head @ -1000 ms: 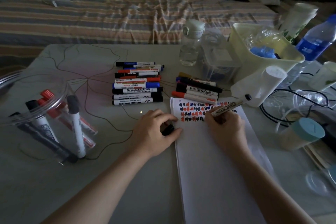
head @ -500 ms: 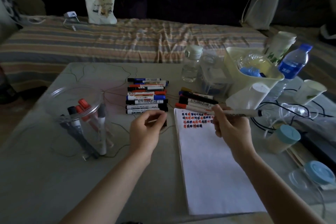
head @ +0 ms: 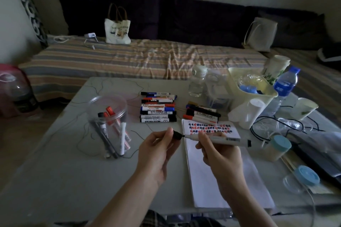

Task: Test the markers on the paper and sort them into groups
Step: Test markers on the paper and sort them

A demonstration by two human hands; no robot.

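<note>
My right hand (head: 219, 155) grips a white marker (head: 228, 140) held level above the paper (head: 221, 180), its tip pointing left. My left hand (head: 156, 151) pinches the marker's black cap (head: 177, 135) right at that tip. The paper's top carries rows of red, blue and black test marks (head: 210, 127). One group of several markers (head: 158, 109) lies in a row at the table's middle. A smaller group (head: 202, 115) lies just above the paper. A clear plastic jar (head: 108, 121) on the left holds several more markers.
A cream bin (head: 252, 88), a paper roll (head: 245, 112), bottles (head: 198, 83) and cups crowd the right back of the grey table (head: 64, 171). Cables (head: 273, 129) and blue-lidded jars (head: 278, 147) lie at the right. A striped bed stands beyond the table.
My right hand lifted the marker off the paper and turned it level. My left hand picked the cap up from the table and brought it to the marker's tip. The camera tilted up.
</note>
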